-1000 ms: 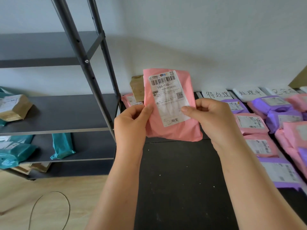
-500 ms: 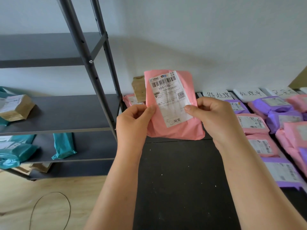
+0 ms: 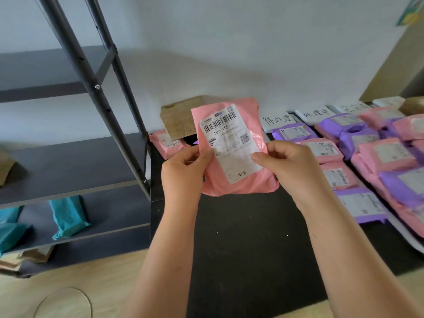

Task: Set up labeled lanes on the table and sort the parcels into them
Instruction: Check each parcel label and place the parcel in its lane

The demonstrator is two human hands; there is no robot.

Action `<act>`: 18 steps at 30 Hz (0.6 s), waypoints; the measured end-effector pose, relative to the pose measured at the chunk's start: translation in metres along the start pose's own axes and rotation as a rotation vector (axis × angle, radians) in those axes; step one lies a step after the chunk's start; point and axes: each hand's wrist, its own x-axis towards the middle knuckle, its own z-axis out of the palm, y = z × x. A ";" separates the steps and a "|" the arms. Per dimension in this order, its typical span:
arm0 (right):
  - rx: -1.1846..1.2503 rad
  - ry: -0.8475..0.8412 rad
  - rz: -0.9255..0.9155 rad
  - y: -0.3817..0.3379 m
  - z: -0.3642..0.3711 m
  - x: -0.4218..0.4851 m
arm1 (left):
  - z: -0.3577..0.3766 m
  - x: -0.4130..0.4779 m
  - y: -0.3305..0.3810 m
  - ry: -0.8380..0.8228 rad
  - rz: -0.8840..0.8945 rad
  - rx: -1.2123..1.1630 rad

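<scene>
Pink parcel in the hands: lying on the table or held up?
Held up: left hand and right hand pinch the pink parcel by its sides above the table.

A small parcel-sorting storeroom with plain walls; the pink parcel point(image 3: 241, 187) pinched in the fingers point(image 3: 278, 154) of the right hand point(image 3: 291, 168) and of the left hand point(image 3: 181, 171) bears a barcoded shipping label; right of those fingers, pink and purple mailers point(image 3: 321, 150) lie in rows on a black table point(image 3: 241, 237) below handwritten paper lane signs point(image 3: 277, 119); left of them, a dark metal shelf rack point(image 3: 68, 161) holds teal mailers point(image 3: 68, 216).
</scene>
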 end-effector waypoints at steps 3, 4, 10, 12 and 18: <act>-0.021 0.072 0.062 0.011 -0.008 -0.010 | 0.011 -0.006 -0.007 -0.056 0.009 0.034; -0.035 0.102 0.078 0.015 -0.011 -0.014 | 0.015 -0.009 -0.009 -0.072 0.011 0.058; -0.114 0.375 0.075 0.031 -0.044 -0.029 | 0.045 -0.025 -0.016 -0.166 0.128 0.319; -0.146 0.410 0.062 0.036 -0.059 -0.031 | 0.059 -0.032 -0.015 -0.199 0.153 0.368; -0.305 0.423 -0.015 0.060 -0.101 -0.041 | 0.107 -0.054 -0.018 -0.333 0.144 0.510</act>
